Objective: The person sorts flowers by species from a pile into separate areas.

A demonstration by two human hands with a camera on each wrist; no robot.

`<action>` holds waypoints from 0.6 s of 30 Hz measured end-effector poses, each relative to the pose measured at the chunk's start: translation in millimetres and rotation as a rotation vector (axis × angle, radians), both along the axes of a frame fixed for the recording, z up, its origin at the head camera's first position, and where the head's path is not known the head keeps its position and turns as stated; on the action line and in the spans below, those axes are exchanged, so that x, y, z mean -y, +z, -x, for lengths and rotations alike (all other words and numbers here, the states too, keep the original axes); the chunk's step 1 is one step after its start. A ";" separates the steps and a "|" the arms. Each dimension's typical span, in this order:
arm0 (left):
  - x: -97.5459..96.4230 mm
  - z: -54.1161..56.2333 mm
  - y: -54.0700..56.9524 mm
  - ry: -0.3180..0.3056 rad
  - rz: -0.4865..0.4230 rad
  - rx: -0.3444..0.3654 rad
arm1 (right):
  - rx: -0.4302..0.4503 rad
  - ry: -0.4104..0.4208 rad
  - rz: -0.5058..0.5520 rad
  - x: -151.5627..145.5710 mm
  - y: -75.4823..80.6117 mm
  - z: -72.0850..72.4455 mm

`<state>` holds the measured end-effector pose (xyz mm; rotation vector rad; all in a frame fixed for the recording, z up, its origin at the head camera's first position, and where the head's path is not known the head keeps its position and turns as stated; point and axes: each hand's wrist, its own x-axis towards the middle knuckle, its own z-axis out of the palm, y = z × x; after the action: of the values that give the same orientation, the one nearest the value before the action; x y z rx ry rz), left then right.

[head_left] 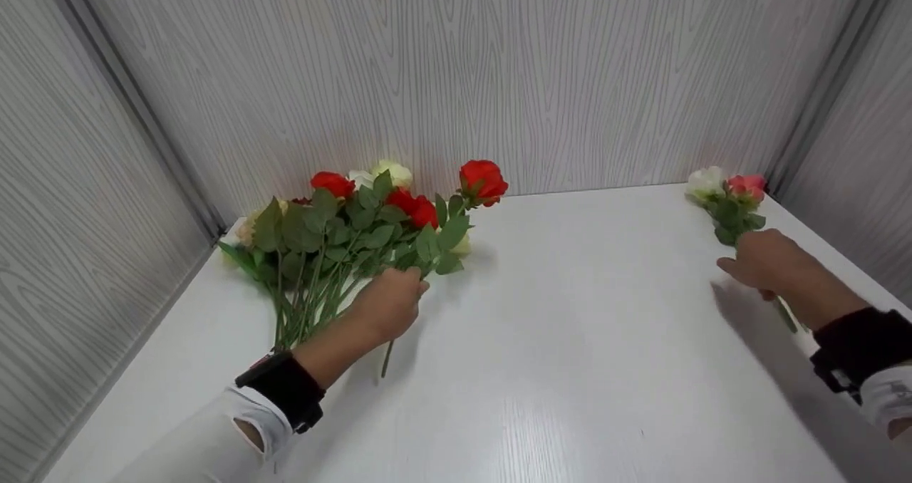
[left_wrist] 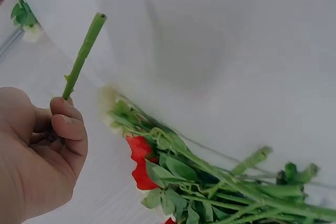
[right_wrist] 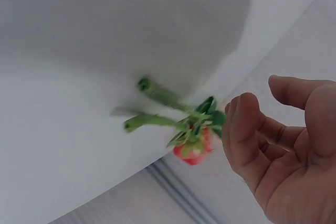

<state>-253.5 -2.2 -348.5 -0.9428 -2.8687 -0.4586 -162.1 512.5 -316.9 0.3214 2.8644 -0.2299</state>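
Note:
My left hand (head_left: 388, 303) grips the stem of a red rose (head_left: 483, 182) whose bloom points away from me, to the right of a pile of artificial flowers. In the left wrist view the cut end of its stem (left_wrist: 84, 56) sticks out of the curled fingers. On the far right, my right hand (head_left: 773, 266) hovers near two flowers, a white one (head_left: 707, 184) and a pink one (head_left: 746, 189). Seen from the right wrist, the thumb and fingers stand apart and hold nothing; the stems (right_wrist: 157, 94) lie beside them on the table.
The flower pile (head_left: 320, 219) lies at the back left, with red, white and cream blooms and stems toward me. Wood-grain panels (head_left: 456, 77) enclose the white table (head_left: 570, 326) at the back and both sides.

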 end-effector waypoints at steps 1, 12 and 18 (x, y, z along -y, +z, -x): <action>-4.9 -2.6 -0.5 -0.006 -0.026 0.020 | -0.032 0.031 0.000 11.2 -0.1 1.4; -59.1 -30.6 -6.7 -0.215 -0.229 0.253 | -0.322 0.431 0.235 176.5 -1.4 -31.6; -82.7 -51.2 -4.5 -0.353 -0.441 0.460 | -0.234 0.431 0.497 213.3 -3.1 -49.0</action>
<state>-202.3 80.5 -353.0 -1.3969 -2.7476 -1.4384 -113.1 299.3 -320.0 -0.4373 2.8723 -0.9135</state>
